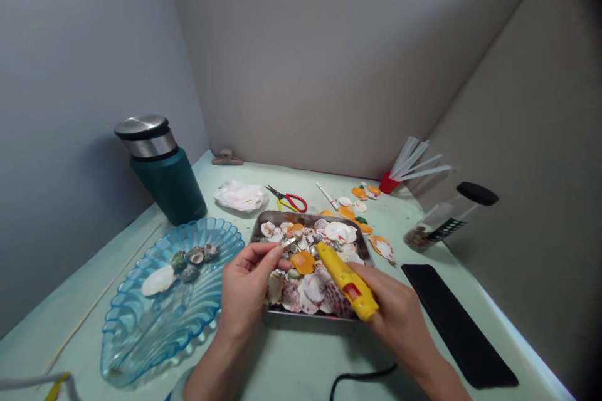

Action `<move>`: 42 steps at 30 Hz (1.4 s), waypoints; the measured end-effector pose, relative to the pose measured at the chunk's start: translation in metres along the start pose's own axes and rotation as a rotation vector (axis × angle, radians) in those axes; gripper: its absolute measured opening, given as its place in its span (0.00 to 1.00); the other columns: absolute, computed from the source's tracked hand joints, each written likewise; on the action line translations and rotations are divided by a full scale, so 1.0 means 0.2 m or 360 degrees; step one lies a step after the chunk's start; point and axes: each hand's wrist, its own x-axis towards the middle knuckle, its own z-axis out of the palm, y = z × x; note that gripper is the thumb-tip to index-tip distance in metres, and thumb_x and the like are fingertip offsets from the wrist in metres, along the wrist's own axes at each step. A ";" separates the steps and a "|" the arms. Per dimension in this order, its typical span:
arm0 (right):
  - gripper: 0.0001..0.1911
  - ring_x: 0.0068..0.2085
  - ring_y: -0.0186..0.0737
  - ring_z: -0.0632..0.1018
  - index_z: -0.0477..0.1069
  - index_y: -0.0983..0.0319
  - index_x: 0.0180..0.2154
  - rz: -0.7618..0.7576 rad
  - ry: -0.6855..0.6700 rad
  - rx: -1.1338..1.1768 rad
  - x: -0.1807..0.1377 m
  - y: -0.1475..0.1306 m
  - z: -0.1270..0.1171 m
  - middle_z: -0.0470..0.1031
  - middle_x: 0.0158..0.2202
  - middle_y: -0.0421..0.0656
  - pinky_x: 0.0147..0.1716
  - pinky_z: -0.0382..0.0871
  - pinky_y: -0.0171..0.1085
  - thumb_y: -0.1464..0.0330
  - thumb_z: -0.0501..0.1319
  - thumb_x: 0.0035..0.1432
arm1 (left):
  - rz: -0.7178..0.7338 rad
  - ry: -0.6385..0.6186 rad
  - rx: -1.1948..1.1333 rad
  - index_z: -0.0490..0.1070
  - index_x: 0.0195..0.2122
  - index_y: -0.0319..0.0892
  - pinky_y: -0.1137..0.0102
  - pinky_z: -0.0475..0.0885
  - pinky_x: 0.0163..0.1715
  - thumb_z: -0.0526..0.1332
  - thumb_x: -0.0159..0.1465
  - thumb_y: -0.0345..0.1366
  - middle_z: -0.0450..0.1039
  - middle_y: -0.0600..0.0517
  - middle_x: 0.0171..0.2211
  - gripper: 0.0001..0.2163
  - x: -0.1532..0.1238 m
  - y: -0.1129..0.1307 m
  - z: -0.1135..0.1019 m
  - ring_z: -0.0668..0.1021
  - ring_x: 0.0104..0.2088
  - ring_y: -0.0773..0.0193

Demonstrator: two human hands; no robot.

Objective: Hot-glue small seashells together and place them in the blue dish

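My left hand (247, 288) pinches a small silvery shell (288, 242) between thumb and fingertips above a metal tray (258, 230) filled with several seashells. My right hand (397, 316) grips a yellow glue gun (345, 279), its nozzle aimed up-left toward the pinched shell and stopping just short of it. An orange shell (303, 262) lies in the tray right below the nozzle. The gun's black cord (362, 377) trails off toward the near edge.
A blue shell-shaped glass dish (160, 313) with a few shells sits at left, a teal thermos (162, 169) behind it. Scissors (288, 200), loose shells, a red holder of glue sticks (404, 169), a clear jar (446, 216) and a black phone (458, 322) lie around.
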 end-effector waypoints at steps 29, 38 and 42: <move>0.10 0.43 0.42 0.77 0.72 0.62 0.45 -0.0391 -0.1183 -0.0609 0.76 -0.09 0.28 0.75 0.45 0.45 0.41 0.72 0.43 0.66 0.60 0.63 | 0.0098 0.0104 -0.0299 0.73 0.35 0.38 0.76 0.69 0.28 0.68 0.53 0.40 0.75 0.54 0.18 0.13 0.04 -0.01 -0.07 0.75 0.22 0.70; 0.09 0.38 0.40 0.77 0.69 0.63 0.43 -0.0157 -0.0784 -0.0269 0.71 -0.28 0.08 0.76 0.38 0.45 0.39 0.70 0.37 0.74 0.59 0.59 | 0.0072 0.0066 -0.0222 0.74 0.32 0.38 0.77 0.68 0.25 0.68 0.52 0.40 0.74 0.54 0.17 0.11 0.03 0.05 -0.19 0.73 0.21 0.70; 0.08 0.38 0.37 0.76 0.69 0.58 0.43 0.0140 -0.0190 0.0642 0.52 -0.49 0.05 0.74 0.41 0.43 0.39 0.71 0.36 0.69 0.60 0.59 | 0.0123 0.0026 -0.0118 0.75 0.31 0.39 0.76 0.69 0.25 0.67 0.54 0.39 0.74 0.54 0.17 0.10 0.01 0.05 -0.24 0.74 0.21 0.68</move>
